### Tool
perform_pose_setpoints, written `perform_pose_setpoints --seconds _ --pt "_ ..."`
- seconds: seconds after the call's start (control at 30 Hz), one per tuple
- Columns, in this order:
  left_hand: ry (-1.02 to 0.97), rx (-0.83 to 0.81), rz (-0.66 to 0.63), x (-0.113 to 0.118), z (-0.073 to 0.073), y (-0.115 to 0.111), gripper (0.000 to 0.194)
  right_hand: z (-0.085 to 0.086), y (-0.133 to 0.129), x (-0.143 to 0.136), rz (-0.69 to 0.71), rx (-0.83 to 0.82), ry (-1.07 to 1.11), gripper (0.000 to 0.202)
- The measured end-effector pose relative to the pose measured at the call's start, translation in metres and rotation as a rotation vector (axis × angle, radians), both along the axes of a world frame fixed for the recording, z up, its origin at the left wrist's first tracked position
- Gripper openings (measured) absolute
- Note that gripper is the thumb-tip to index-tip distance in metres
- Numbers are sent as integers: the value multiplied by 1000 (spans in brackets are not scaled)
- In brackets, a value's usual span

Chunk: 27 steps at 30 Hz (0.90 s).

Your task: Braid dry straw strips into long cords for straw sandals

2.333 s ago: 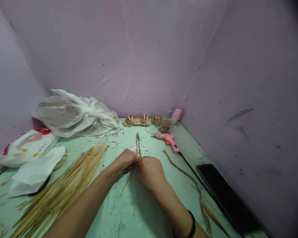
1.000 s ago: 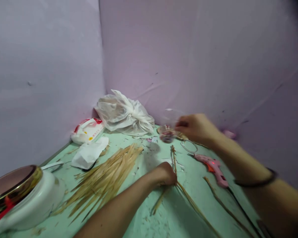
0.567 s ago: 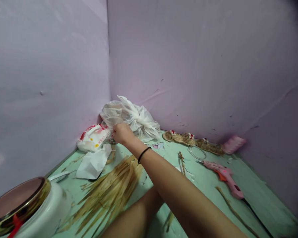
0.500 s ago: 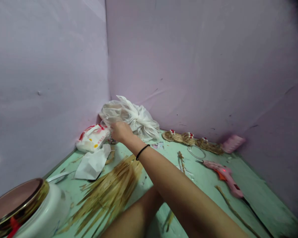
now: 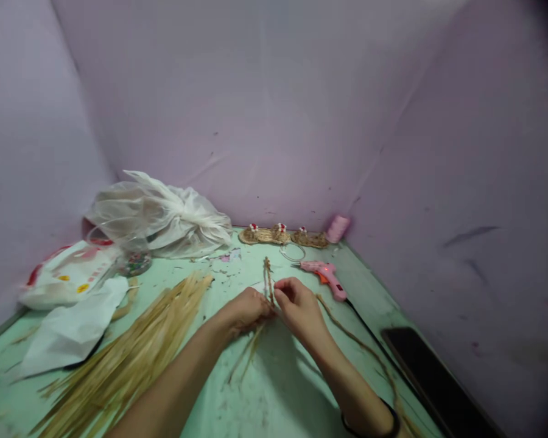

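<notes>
Near the middle of the table, my left hand (image 5: pixel 251 309) is closed around a thin braided straw strand (image 5: pixel 268 272). The knobbly brown end of the strand points away from me, and loose straw ends (image 5: pixel 249 356) trail out below the fingers. Right beside it, my right hand (image 5: pixel 298 304), with a black band at its wrist, is closed with thumb and fingertips drawn together at the strand. Whatever lies between those fingertips is too small to make out. A spread bundle of dry straw strips (image 5: pixel 141 347) lies left of my left forearm.
A pink glue gun (image 5: pixel 325 272) with a lit red light lies at right, near a wire ring (image 5: pixel 293 252). Straw pieces with red-and-white beads (image 5: pixel 265 235) and a pink thread spool (image 5: pixel 338 229) line the wall. Left are a plastic bag (image 5: pixel 182 213), tissue pack (image 5: pixel 73 274) and clear bead tub (image 5: pixel 136 260).
My right hand has come back from the clear tub by the plastic bag to the strand beside my left hand. The view has turned right, bringing a dark flat object into sight.
</notes>
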State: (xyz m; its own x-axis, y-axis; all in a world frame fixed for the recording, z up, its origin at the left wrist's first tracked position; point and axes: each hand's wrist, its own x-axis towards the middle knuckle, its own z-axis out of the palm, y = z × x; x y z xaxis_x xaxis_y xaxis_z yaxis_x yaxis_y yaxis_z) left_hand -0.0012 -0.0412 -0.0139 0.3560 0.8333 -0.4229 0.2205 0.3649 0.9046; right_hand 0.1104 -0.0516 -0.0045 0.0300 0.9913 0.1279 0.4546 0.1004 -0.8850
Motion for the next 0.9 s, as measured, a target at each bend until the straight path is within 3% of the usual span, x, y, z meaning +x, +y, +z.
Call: perform_pose_setpoints --seconds 0.07,0.13,0.3,0.4,0.53,0.77,0.83,0.9 --pt "35 -8 -21 -3 0 -1 13 -20 1 25 -49 -144 44 12" --pt "35 1 -25 -6 0 -1 11 -30 2 33 -24 -253 118 16" --pt "-28 -21 -19 -8 -4 -2 12 -25 1 20 138 -482 272 26" --pt "-29 -19 -24 -7 -4 -2 16 -28 3 15 197 -445 146 14" --pt "-13 -19 -25 -6 -1 0 17 -37 8 17 199 -311 27 18" --pt "2 -2 -70 -5 0 -1 17 -24 4 24 407 -531 314 9" --pt "10 17 -50 -2 -2 -2 16 -25 3 26 410 -584 320 8" --pt "28 60 -44 1 -4 -5 14 -30 3 26 403 -539 249 7"
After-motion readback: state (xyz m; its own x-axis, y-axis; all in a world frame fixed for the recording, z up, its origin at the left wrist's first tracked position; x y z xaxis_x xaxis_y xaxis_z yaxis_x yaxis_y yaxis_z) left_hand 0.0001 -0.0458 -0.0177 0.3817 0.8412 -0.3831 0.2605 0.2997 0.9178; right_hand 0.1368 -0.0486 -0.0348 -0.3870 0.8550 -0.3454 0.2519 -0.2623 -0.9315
